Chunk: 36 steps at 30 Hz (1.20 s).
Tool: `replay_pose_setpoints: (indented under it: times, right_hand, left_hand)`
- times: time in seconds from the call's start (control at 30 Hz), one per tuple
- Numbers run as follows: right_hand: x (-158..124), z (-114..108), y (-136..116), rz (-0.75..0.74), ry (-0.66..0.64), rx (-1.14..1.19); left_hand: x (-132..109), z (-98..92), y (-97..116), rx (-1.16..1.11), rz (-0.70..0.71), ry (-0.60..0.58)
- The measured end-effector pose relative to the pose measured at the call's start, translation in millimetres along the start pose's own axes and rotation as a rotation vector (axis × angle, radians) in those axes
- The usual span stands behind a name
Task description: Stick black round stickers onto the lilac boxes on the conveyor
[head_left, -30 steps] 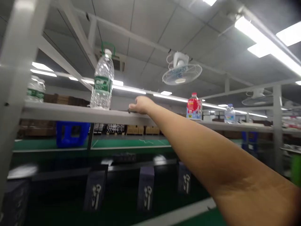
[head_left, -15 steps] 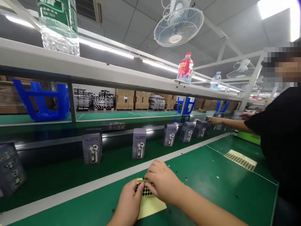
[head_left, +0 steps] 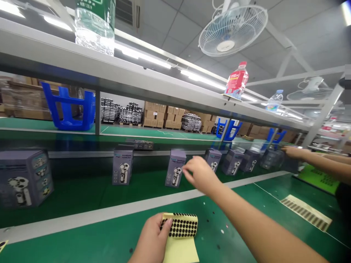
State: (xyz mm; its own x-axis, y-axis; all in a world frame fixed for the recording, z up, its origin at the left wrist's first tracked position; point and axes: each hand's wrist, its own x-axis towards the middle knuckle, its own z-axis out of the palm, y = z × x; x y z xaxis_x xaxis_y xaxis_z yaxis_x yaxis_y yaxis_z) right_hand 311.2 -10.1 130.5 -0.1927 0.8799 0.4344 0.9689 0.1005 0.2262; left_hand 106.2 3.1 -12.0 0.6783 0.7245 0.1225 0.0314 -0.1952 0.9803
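Observation:
My left hand (head_left: 153, 233) grips a yellow sheet of round black stickers (head_left: 183, 227) over the green bench, its thumb on the dotted face. The sheet is bent over at the top, and its plain yellow part hangs below. My right hand (head_left: 201, 174) reaches out to the right side of a purple-grey printed box (head_left: 175, 170) standing upright. Its fingers are pinched together at the box's edge; whatever is between them is too small to make out. I cannot tell whether the fingertips touch the box.
More boxes stand in the row, including a near one (head_left: 24, 179) at left and another (head_left: 123, 166). A sticker sheet (head_left: 306, 213) lies on the bench at right, with scattered dots around. Another person's arm (head_left: 309, 155) reaches in beyond. A shelf (head_left: 164, 86) with bottles crosses above.
My right hand has left the sticker sheet and moved up and forward to the box. The sheet stays in my left hand, more of its dots showing. The view has shifted.

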Motion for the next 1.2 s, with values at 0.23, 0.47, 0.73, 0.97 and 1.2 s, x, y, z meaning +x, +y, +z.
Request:
replay_pose_setpoints:
  times: [0.23,0.47,0.73,0.97,1.2]
  right_hand:
    - [91.5,4.5,58.1,-0.005,-0.146,-0.096]
    - [59.8,-12.9,34.8,-0.076,-0.243,-0.009]
    - [-53.3,0.2,-57.3,-0.077,-0.252,0.178]
    - [-49.2,9.2,-68.9,-0.137,-0.254,0.182]
    - [-3.4,-6.8,-57.5,-0.176,-0.202,0.165]
  left_hand:
    - [-6.5,-14.3,-8.6,-0.070,-0.096,-0.038]
    - [-6.3,-15.3,-8.7,-0.155,-0.095,0.021]
    - [5.1,-3.1,-1.2,0.004,0.056,0.054]
    - [8.8,-0.1,-7.4,0.019,0.107,0.054]
    - [5.3,3.4,-6.5,-0.036,0.103,0.070]
